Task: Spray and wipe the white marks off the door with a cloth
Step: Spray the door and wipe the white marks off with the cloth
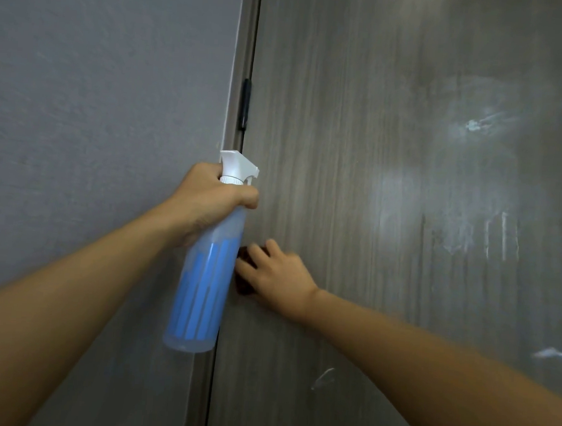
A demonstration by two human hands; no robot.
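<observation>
Against the grey-brown door [359, 151], near its hinge edge, my right hand [277, 275] presses a dark cloth [241, 287] flat while my left hand [208, 198] grips the spray bottle [204, 293], white marks [475, 126] smeared further right.

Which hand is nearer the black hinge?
Left. The left hand, gripping the spray bottle, is just below the hinge; the right hand, on the cloth, is lower down.
</observation>
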